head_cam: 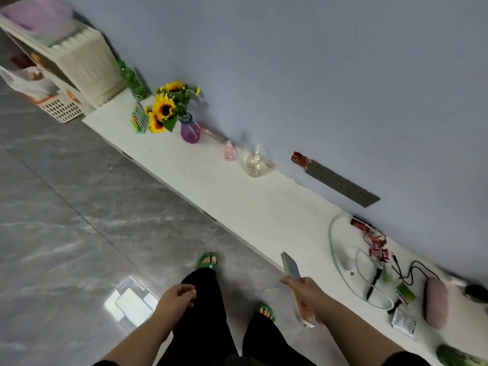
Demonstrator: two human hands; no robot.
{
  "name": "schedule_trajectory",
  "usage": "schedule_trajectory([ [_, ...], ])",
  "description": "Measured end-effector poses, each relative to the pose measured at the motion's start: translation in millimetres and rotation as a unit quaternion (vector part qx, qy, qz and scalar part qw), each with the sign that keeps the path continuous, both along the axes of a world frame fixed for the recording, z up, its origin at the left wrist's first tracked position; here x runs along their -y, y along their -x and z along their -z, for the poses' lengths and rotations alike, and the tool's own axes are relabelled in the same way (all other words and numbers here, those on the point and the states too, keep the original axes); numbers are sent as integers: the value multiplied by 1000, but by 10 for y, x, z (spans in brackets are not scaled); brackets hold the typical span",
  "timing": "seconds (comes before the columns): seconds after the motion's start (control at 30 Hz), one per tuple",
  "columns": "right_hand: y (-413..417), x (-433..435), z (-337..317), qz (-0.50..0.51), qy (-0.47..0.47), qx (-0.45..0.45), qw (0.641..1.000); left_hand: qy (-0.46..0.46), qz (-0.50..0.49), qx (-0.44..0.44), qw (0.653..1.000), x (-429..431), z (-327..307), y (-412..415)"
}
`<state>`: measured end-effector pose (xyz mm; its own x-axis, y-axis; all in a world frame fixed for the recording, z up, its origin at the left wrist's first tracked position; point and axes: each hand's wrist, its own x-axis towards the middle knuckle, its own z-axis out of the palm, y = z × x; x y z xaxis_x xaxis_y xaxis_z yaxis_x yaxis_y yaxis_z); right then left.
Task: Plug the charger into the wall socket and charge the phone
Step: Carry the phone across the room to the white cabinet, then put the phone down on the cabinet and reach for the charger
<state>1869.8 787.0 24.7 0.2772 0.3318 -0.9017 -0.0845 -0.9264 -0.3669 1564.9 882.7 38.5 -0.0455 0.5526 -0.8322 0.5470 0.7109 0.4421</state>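
Phone (290, 265) gripped in our right hand (303, 285); left hand (175, 298) loosely curled, empty. Tangled cables (369, 276) could snag the charger (348, 262).

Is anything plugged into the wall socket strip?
No. The grey socket strip shows bare holes; the white charger lies on the counter.

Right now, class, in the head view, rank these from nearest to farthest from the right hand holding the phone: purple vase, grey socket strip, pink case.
From the right hand:
1. Pink case, on the counter, right.
2. Grey socket strip, on the wall above.
3. Purple vase, far left along the counter.
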Motion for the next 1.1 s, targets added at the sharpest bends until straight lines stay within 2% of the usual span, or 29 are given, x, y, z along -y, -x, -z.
schedule_trajectory([
  [0.23, 199, -730, 9, 138, 18, -17, 990, 28, 180, -1, 983, -1465, 229, -399],
  [0.43, 213, -979, 152, 264, 44, -34, 963, 89, 289, 23, 953, -2144, 392, -1176],
  [0.6, -27, -1233, 647, 299, 66, -42, 951, 31, 345, -5, 938, -2421, 927, -1879],
  [0.7, -234, -1423, 1077, 296, 59, -16, 953, 4, 389, -25, 921, -2474, 1452, -2335],
  [0.87, -492, -1708, 1776, 303, 61, 53, 950, -34, 432, -153, 888, -2350, 2308, -3058],
  [0.97, -564, -1849, 2120, 330, 53, 84, 939, -78, 463, -177, 865, -2264, 2750, -3219],
  [1.1, -589, -2041, 2464, 282, 63, 246, 925, -99, 484, -178, 851, -2178, 3192, -3126],
])
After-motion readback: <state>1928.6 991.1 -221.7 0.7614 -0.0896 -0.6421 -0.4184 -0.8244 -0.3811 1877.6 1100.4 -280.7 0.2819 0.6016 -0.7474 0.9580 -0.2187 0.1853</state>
